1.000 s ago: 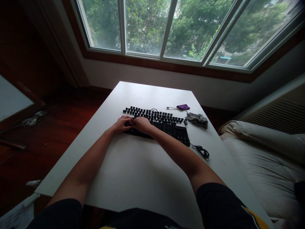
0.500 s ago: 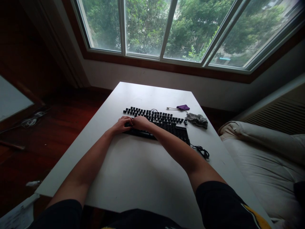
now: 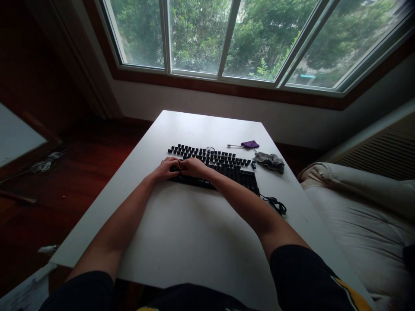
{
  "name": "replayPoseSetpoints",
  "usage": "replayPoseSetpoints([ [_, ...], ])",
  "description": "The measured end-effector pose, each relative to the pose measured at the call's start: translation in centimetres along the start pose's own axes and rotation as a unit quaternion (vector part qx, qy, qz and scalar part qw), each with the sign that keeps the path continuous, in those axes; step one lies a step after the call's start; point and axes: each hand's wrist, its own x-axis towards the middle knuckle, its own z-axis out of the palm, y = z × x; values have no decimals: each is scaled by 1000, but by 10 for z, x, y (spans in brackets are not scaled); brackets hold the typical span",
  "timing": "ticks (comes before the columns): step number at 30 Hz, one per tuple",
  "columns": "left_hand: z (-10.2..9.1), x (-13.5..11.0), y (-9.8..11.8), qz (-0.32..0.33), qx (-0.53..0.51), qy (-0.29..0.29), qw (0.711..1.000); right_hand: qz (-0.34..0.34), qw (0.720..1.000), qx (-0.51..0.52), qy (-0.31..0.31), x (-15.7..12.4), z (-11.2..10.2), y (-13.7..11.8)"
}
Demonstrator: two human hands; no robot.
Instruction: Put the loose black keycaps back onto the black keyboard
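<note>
A black keyboard lies on the white table, partly hidden by my hands and right forearm. My left hand is closed at the keyboard's left end, its fingers bent around that corner. Close against it, my right hand rests over the left keys with curled fingers; whatever they pinch is hidden. Several loose black keycaps stand in rows just behind the keyboard. Among them lies a thin wire loop, perhaps a keycap puller.
Behind the keyboard's right end are a purple cloth, a thin pale stick and a crumpled grey cloth. A coiled black cable lies to the right. Beyond the table's right edge is a pale padded seat.
Both hands stay at the keyboard's left end with hardly any movement. The whole view has shifted very slightly.
</note>
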Motion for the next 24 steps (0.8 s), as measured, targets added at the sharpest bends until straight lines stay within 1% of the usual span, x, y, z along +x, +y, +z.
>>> replayPoseSetpoints([
  [6,4,1,-5,12,-10,5,1000,21,999,19,17,-4,7,0],
  [9,4,1,-5,3,-15,9,1000,13,998,39,49,-12,9,0],
  [11,3,1,-4,-2,-18,6,1000,4,994,71,81,-22,9,4],
  [13,2,0,-2,-3,-23,2,1000,10,988,106,111,-34,9,14],
  [17,-1,-1,2,3,-37,0,999,80,973,144,159,-63,8,43],
  [19,-1,-1,2,6,-45,1,999,99,965,164,179,-77,9,54],
  [21,0,0,2,8,-52,6,999,87,956,182,213,-90,13,60],
  [24,1,2,0,12,-66,20,998,72,944,196,256,-106,23,56],
])
